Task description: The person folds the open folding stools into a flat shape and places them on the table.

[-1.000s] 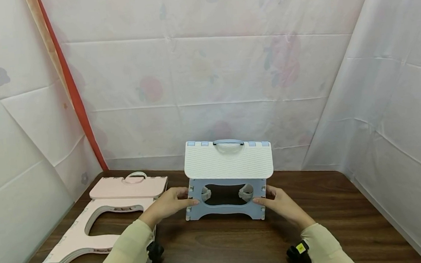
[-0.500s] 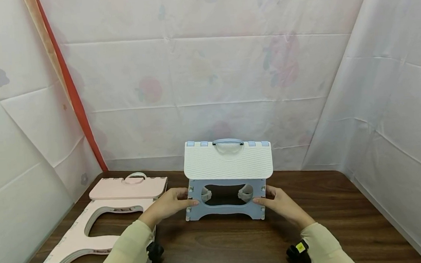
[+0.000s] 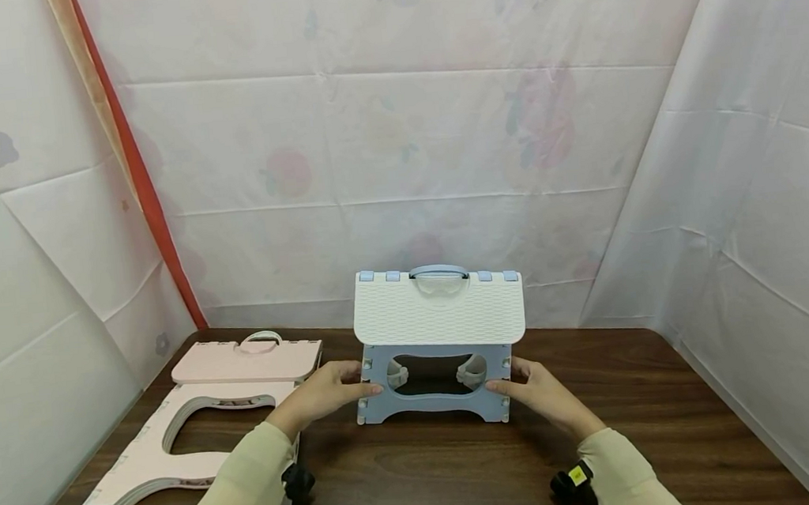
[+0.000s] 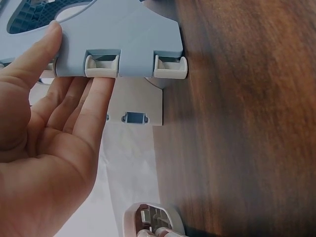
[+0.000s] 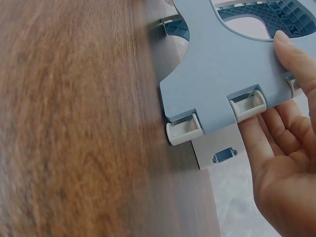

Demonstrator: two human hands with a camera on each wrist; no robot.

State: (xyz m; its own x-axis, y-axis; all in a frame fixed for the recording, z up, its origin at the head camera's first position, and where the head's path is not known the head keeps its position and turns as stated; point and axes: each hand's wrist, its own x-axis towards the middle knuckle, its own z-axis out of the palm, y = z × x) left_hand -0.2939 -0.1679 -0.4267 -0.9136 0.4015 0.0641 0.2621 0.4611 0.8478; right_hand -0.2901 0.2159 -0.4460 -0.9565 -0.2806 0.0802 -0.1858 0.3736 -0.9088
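A white and blue folding step stool (image 3: 439, 305) stands unfolded on the dark wooden table, its white textured top tilted toward me and a blue carry handle at the top's far edge. My left hand (image 3: 326, 395) holds the stool's left side, thumb on the blue front panel and fingers behind the edge. On the opposite side my right hand (image 3: 547, 394) grips in the same way. Both wrist views show the blue leg panel (image 4: 143, 29) with white hinge clips (image 5: 248, 106) along its edge, thumb in front and fingers behind.
A pink folding stool (image 3: 249, 360) lies folded flat on the table (image 3: 422, 481) at the left, close to my left forearm. White printed cloth (image 3: 396, 142) hangs behind and at both sides, with a red strip (image 3: 133, 155) at the back left corner.
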